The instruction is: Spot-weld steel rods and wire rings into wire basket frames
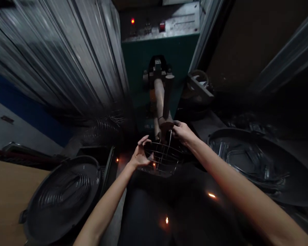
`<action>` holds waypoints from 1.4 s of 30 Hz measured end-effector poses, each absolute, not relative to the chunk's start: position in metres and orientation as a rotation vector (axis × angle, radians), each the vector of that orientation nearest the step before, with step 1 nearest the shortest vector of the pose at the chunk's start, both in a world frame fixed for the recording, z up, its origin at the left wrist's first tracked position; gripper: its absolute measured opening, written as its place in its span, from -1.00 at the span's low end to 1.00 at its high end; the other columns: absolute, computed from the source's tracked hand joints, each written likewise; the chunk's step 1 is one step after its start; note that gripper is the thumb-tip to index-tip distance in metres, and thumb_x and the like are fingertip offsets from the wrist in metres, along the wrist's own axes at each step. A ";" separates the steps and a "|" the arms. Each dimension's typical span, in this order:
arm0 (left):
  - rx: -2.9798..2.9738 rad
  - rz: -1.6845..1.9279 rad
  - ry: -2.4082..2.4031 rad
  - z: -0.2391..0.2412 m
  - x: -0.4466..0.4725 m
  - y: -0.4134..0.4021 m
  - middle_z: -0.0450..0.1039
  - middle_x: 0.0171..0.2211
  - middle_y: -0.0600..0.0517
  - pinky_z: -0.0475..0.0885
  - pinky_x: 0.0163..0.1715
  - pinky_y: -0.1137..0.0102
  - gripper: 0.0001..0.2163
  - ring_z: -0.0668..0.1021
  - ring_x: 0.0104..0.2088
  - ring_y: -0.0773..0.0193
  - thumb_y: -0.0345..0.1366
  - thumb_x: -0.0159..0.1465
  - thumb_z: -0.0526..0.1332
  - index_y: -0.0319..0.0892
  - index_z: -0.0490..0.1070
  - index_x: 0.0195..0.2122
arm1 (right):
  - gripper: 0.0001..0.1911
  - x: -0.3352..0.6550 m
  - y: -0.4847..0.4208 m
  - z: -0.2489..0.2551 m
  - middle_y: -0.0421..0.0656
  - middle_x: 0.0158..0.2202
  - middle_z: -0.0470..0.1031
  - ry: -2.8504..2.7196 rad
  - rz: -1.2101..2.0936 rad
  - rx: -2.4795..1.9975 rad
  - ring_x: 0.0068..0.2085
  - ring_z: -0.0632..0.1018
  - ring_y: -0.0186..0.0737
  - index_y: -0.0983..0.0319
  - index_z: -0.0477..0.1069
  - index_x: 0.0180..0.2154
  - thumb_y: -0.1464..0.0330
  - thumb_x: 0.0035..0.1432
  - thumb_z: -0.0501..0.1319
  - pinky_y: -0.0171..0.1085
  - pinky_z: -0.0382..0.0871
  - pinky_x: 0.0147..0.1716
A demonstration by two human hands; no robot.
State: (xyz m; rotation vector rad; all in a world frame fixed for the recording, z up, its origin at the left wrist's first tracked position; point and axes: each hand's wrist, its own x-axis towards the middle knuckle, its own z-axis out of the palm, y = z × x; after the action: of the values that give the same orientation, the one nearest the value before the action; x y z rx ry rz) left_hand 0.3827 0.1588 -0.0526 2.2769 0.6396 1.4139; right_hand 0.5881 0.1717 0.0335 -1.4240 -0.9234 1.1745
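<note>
A wire rack (164,159) of curved, crossing metal wires lies low in front of me, under the electrode arms of a spot welder (160,89). My left hand (141,153) is at the rack's left side, its fingers apart in a C shape, with the thumb close to the wires. Beside the lower electrode tip, my right hand (183,132) pinches a thin metal wire (170,138) that runs down to the rack. The fingertips of that hand are partly hidden by the electrode. Orange sparks (166,220) glow below the rack and to its sides.
The welder's green cabinet (136,58) carries a lit red lamp (132,21) and a red switch (162,26). A dark round tray (66,222) with wire rings stands at left. Another large tray (297,177), at right, holds bent wire pieces (246,159). Corrugated metal sheeting (66,44) rises behind.
</note>
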 end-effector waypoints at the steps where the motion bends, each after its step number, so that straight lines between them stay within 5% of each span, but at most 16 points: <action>1: 2.342 1.405 0.630 -0.052 0.387 0.147 0.31 -0.19 -0.06 0.34 -0.18 0.22 -0.28 0.44 -0.21 0.20 -0.36 0.02 0.21 -0.13 -0.12 0.19 | -0.80 0.595 0.162 0.036 -0.30 -0.64 0.25 -0.965 1.160 -1.481 -0.69 0.18 -0.47 0.28 0.30 -0.32 0.28 0.06 0.19 -0.43 -0.04 -0.71; 5: 2.804 0.942 0.374 -0.038 0.400 0.074 0.34 -0.10 -0.11 0.29 -0.19 0.18 -0.40 0.43 -0.18 0.11 -0.17 0.07 0.25 0.02 0.09 0.14 | -0.65 0.630 0.096 0.048 -0.19 -0.55 0.37 -1.349 0.847 -1.837 -0.57 0.36 -0.31 0.24 0.33 -0.32 0.07 0.05 0.19 -0.35 0.16 -0.60; 8: 2.908 0.733 0.053 -0.011 0.396 0.033 0.26 0.10 -0.10 0.27 -0.12 0.16 -0.44 0.39 0.00 0.03 -0.07 0.12 0.22 0.16 0.10 0.16 | -0.70 0.656 0.034 0.061 -0.19 -0.54 0.40 -1.742 0.598 -1.964 -0.50 0.44 -0.20 0.21 0.34 -0.28 0.13 0.04 0.18 -0.30 0.23 -0.49; 12: 2.501 1.230 0.703 0.019 0.381 0.039 0.11 0.21 -0.14 0.20 0.07 0.05 -0.30 0.22 0.19 -0.03 -0.07 0.14 0.23 0.02 -0.07 0.26 | -0.78 0.678 -0.016 0.072 -0.19 -0.52 0.40 -1.929 0.373 -1.837 -0.50 0.45 -0.21 0.19 0.29 -0.20 0.25 0.16 0.01 -0.29 0.23 -0.47; 18: 2.244 0.976 1.000 0.028 0.373 0.047 -0.03 0.28 -0.11 0.09 0.20 0.05 -0.44 0.09 0.27 0.05 -0.20 0.28 0.09 -0.04 -0.07 0.27 | -0.77 0.664 0.022 0.035 -0.15 -0.46 0.43 -1.993 0.357 -1.620 -0.47 0.47 -0.22 0.21 0.28 -0.17 0.30 0.22 -0.06 -0.30 0.27 -0.43; 20: 2.091 1.078 1.111 0.025 0.372 0.037 0.03 0.26 -0.10 0.23 0.15 0.10 -0.50 0.22 0.22 0.08 -0.23 0.29 0.08 -0.03 0.00 0.25 | -0.76 0.654 0.045 0.015 -0.16 -0.45 0.44 -2.027 0.429 -1.536 -0.46 0.47 -0.23 0.21 0.29 -0.16 0.31 0.23 -0.07 -0.29 0.29 -0.41; 23: 1.717 1.088 1.141 0.023 0.379 0.019 0.26 0.13 -0.13 0.50 -0.22 0.29 -0.54 0.55 -0.17 0.22 -0.18 0.30 0.05 -0.03 0.05 0.22 | -0.73 0.642 0.073 -0.016 -0.15 -0.39 0.47 -2.031 0.590 -1.435 -0.40 0.49 -0.24 0.21 0.32 -0.12 0.30 0.26 -0.06 -0.29 0.33 -0.35; 26: 1.331 0.841 0.932 0.021 0.408 0.000 0.50 -0.16 -0.12 0.50 -0.47 0.39 -0.52 0.59 -0.46 0.29 -0.09 0.31 0.02 -0.10 0.04 0.22 | -0.75 0.625 0.093 -0.035 -0.12 -0.24 0.52 -2.024 0.721 -1.442 -0.24 0.53 -0.21 0.21 0.37 -0.10 0.36 0.23 0.02 -0.26 0.36 -0.19; 30: 0.938 0.715 0.740 0.010 0.460 -0.007 0.55 -0.32 -0.15 0.46 -0.55 0.44 -0.48 0.59 -0.52 0.24 -0.01 0.25 0.06 -0.26 0.21 0.12 | -0.70 0.603 0.106 -0.026 -0.09 -0.14 0.51 -2.030 0.608 -1.491 -0.13 0.51 -0.18 0.21 0.43 -0.08 0.45 0.20 0.04 -0.26 0.33 -0.10; 35: 0.864 0.751 0.715 -0.008 0.471 0.025 0.54 -0.31 -0.14 0.47 -0.39 0.38 -0.50 0.60 -0.39 0.22 -0.01 0.18 0.17 -0.29 0.33 0.01 | -0.53 0.617 0.102 -0.011 -0.03 -0.14 0.49 -2.110 0.412 -1.636 -0.19 0.51 -0.12 0.21 0.28 0.13 0.52 0.20 -0.02 -0.23 0.36 -0.21; 42: 1.216 0.543 0.678 -0.014 0.452 0.050 0.44 -0.46 0.03 0.22 -0.60 0.60 -0.62 0.36 -0.59 0.54 -0.06 0.22 0.14 -0.28 0.47 -0.13 | -0.53 0.634 0.106 -0.024 -0.05 -0.13 0.47 -2.072 0.485 -1.639 -0.19 0.49 -0.14 0.17 0.21 0.18 0.44 0.26 -0.07 -0.21 0.33 -0.17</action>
State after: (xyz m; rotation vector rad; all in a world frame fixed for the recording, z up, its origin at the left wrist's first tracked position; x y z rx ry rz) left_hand 0.4519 0.0501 -0.0139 1.2164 0.6783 0.5426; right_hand 0.6343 0.1055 -0.0237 -1.6395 -2.0722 0.4846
